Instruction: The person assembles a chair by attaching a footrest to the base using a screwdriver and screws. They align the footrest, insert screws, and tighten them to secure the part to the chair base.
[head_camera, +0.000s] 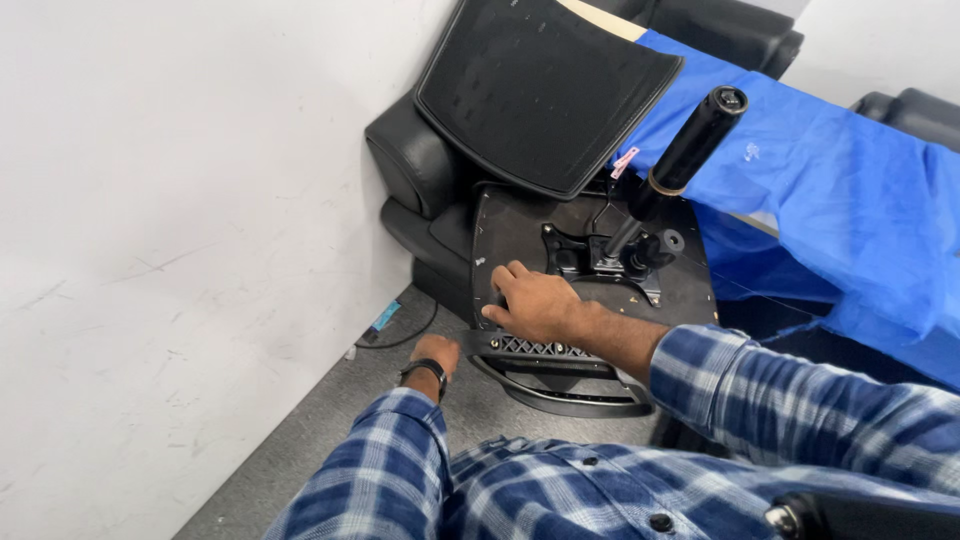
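Armrest (540, 350) of the upturned office chair lies crosswise just in front of us, its long axis running left to right under the seat base (500, 225). We have our left hand (437, 353) closed around its left end, by the grey floor (330, 420). Our right hand (532, 303) rests above it, fingers spread and curled over the seat base edge, touching the armrest's upper side. Both hands sit equally near; the gas cylinder (690, 150) points away, up and right.

Black upturned chair seat (590, 250), black mesh backrest (545, 90), black gas cylinder (690, 150) far right. Bright blue cloth (830, 200) right. Blue-and-white plaid sleeves (800, 400) near. White wall (180, 200) left, grey floor (330, 420).
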